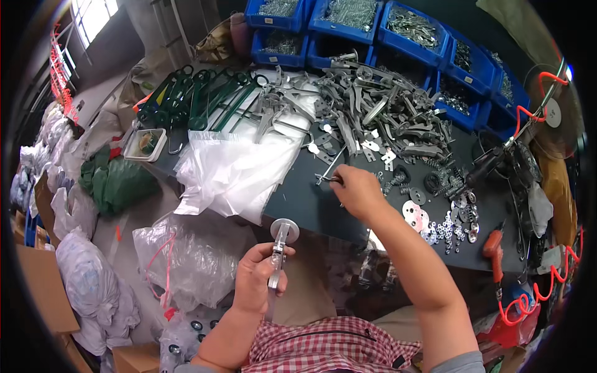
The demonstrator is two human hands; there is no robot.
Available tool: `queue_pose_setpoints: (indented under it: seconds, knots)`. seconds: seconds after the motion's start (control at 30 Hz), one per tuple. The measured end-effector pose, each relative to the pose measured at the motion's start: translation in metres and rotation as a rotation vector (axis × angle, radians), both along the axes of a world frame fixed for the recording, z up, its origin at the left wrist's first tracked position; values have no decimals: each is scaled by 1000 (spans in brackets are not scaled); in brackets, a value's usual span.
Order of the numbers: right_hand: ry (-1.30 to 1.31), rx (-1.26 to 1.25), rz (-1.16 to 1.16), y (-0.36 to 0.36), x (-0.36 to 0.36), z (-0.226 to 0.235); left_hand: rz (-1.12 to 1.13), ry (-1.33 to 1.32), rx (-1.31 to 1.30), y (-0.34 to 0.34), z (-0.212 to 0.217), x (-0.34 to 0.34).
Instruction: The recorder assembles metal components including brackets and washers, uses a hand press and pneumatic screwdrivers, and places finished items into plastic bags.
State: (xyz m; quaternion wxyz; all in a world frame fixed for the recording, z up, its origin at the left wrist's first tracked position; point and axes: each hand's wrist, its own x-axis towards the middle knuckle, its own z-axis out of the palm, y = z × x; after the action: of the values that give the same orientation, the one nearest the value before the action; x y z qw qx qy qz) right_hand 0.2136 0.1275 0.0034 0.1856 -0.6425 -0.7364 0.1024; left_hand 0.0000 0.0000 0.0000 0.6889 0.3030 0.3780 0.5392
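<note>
Pointing disc (293, 234) toward bench (295, 200) | metal assembly (278, 253) | long axis leaning slightly right

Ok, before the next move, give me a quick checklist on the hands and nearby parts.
1. Left hand gripping the metal assembly: ok, fingers wrapped around it.
2. Round disc visible at the assembly's top end: ok.
3. Disc fastened tight: cannot tell.
4. Right hand securely gripping the thin metal rod: cannot tell; fingertips are at it, contact partly hidden.
5. White plastic sheets apart from the right hand: ok, off to its left.
6. Red power tool in hand: not ok, it's at the table's right side.
</note>
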Motion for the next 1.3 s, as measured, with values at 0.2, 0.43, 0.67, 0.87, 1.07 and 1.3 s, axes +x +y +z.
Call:
queue_pose_setpoints:
  seconds: [0.2, 0.43, 0.67, 0.87, 1.07, 1.3]
  knots:
    - [604, 338, 459, -115, 3, 45, -7, 128, 127, -7, 8, 10]
    - [268, 645, 533, -186, -9, 68, 90, 349, 499, -11, 12, 51]
    - [321, 618, 499, -193, -3, 65, 102, 488, 691, -21, 10, 53]
    - [240, 753, 505, -195, -1, 44, 73, 534, 759, -26, 9, 56]
    - [157, 799, 425, -175, 11, 19, -21, 177, 115, -49, 5, 83]
    - [238, 674, 410, -194, 19, 7, -328, 65, 140, -56, -11, 65]
